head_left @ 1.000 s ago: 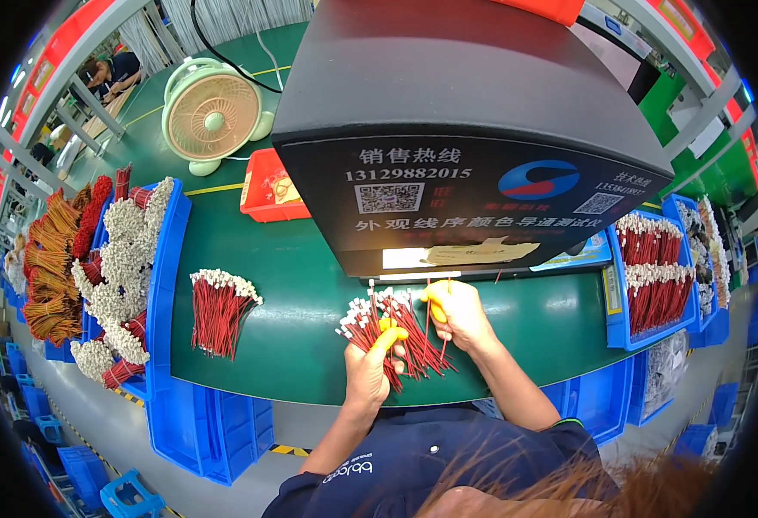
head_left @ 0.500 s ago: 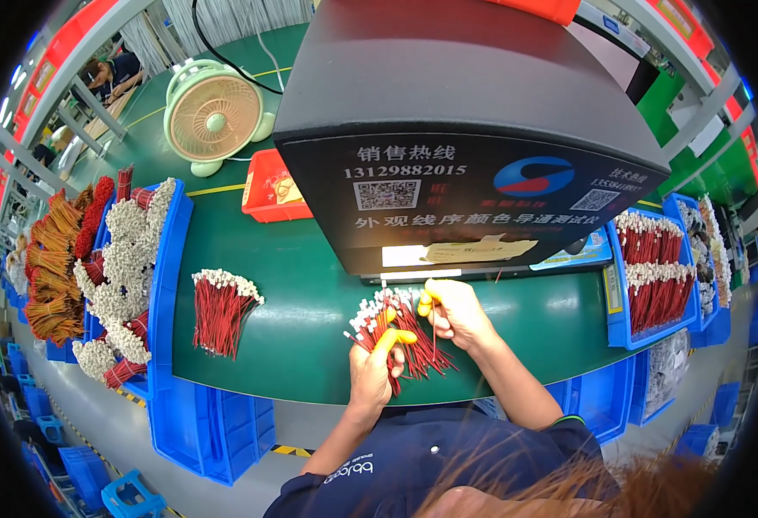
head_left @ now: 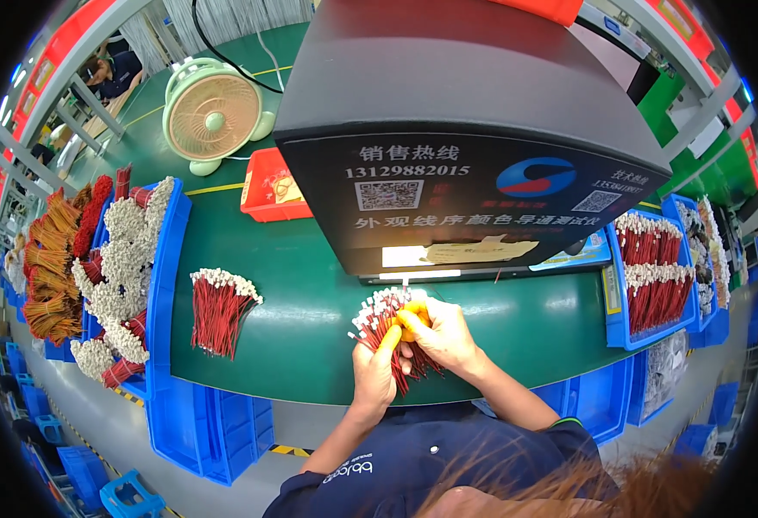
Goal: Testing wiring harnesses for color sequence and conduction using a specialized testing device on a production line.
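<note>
A bunch of red wires with white connectors (head_left: 385,302) fans out at the front of the green table, its connector ends pointing away from me. My left hand (head_left: 375,373) is closed around the bunch from the left, its yellow-covered thumb lying over the wires. From the right, my right hand (head_left: 444,335) grips the same wires, with yellow-covered fingertips pressed together against the left thumb. Which single wires those fingertips pinch is hidden. Left of my hands, a second pile of red wires (head_left: 221,315) with white connectors lies flat on the table.
A large black box-shaped tester (head_left: 474,155) stands right behind my hands. A blue bin (head_left: 165,285) of bundled wires is at left, another blue bin (head_left: 655,332) of red wires at right. Behind are a red tray (head_left: 262,203) and a green fan (head_left: 215,121). A person sits far left.
My right hand has moved left and slightly nearer, from the bunch's right side onto it, meeting the left thumb. The single wire hanging from its fingers no longer shows apart.
</note>
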Action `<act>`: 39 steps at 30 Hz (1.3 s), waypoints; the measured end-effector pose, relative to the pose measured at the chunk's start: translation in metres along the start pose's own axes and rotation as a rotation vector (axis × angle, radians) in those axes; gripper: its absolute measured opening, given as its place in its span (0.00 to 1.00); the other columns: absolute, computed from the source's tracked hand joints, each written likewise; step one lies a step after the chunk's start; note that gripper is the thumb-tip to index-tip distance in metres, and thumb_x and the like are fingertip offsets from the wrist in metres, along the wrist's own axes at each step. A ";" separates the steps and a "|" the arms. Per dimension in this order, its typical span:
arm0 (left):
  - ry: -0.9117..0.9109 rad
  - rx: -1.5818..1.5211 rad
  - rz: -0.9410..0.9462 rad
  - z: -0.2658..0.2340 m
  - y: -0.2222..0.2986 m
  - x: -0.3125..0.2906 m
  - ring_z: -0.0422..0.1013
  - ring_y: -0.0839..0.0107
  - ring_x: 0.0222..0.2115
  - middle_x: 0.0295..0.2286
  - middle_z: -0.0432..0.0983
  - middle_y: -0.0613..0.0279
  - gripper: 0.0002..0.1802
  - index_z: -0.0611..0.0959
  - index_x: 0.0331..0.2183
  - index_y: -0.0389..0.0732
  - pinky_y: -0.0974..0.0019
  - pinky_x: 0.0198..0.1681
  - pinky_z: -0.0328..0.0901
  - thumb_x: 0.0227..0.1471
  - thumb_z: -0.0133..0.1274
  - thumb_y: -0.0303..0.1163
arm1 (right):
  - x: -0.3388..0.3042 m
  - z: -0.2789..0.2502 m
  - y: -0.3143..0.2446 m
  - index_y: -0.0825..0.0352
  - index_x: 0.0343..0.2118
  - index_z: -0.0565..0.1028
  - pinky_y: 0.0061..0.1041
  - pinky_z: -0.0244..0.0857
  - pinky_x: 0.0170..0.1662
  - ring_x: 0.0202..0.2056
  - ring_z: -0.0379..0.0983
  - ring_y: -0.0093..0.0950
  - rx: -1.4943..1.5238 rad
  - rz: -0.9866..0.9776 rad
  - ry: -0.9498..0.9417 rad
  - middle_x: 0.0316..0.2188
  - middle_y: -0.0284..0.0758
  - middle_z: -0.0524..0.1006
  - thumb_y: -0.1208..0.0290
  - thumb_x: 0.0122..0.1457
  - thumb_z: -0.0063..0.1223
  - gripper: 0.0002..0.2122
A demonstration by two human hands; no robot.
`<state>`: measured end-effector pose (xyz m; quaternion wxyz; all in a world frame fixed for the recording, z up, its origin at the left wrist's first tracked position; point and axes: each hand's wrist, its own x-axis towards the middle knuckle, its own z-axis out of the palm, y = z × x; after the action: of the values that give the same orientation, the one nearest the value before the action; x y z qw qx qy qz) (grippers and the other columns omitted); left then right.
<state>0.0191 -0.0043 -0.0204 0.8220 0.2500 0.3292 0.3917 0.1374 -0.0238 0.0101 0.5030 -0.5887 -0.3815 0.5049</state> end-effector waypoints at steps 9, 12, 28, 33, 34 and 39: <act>0.078 0.046 -0.040 -0.007 0.008 -0.003 0.59 0.82 0.12 0.22 0.71 0.58 0.13 0.72 0.35 0.36 0.80 0.09 0.50 0.52 0.40 0.36 | 0.009 -0.023 -0.004 0.69 0.22 0.69 0.14 0.47 0.08 0.05 0.53 0.16 0.124 0.095 0.180 0.08 0.29 0.63 0.69 0.50 0.43 0.08; 0.068 -0.011 -0.050 -0.013 0.011 -0.002 0.58 0.81 0.11 0.20 0.70 0.59 0.12 0.71 0.35 0.37 0.80 0.09 0.48 0.52 0.39 0.34 | 0.013 -0.028 0.005 0.69 0.21 0.69 0.14 0.48 0.07 0.05 0.53 0.16 0.176 0.132 0.178 0.07 0.28 0.61 0.69 0.50 0.43 0.08; 0.030 0.014 -0.022 0.008 0.005 -0.001 0.65 0.77 0.16 0.25 0.71 0.59 0.08 0.70 0.34 0.35 0.78 0.13 0.60 0.50 0.42 0.27 | 0.008 -0.008 0.008 0.69 0.25 0.70 0.15 0.53 0.18 0.16 0.58 0.15 -0.122 -0.192 0.101 0.16 0.28 0.64 0.69 0.52 0.45 0.08; 0.074 0.061 -0.068 -0.005 0.011 -0.004 0.61 0.81 0.12 0.19 0.71 0.60 0.09 0.71 0.33 0.38 0.81 0.10 0.52 0.51 0.44 0.32 | 0.017 -0.028 0.006 0.67 0.20 0.67 0.12 0.43 0.07 0.07 0.50 0.13 0.459 0.194 0.082 0.11 0.29 0.65 0.67 0.53 0.43 0.10; 0.100 0.056 -0.069 -0.003 0.012 -0.004 0.57 0.82 0.10 0.18 0.70 0.59 0.07 0.71 0.33 0.38 0.81 0.09 0.48 0.50 0.44 0.29 | 0.017 -0.029 0.008 0.67 0.20 0.67 0.12 0.43 0.07 0.07 0.50 0.13 0.458 0.194 0.082 0.11 0.29 0.65 0.67 0.53 0.43 0.10; 0.064 -0.163 -0.077 -0.006 0.012 -0.002 0.60 0.81 0.14 0.20 0.70 0.59 0.04 0.72 0.28 0.37 0.79 0.11 0.51 0.47 0.43 0.24 | 0.017 -0.027 0.008 0.68 0.22 0.67 0.13 0.45 0.07 0.06 0.51 0.14 0.502 0.246 0.119 0.13 0.31 0.67 0.67 0.53 0.43 0.09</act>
<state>0.0082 0.0020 -0.0154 0.8431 0.1571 0.3316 0.3931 0.1663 -0.0148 -0.0012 0.5898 -0.5161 -0.1400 0.6051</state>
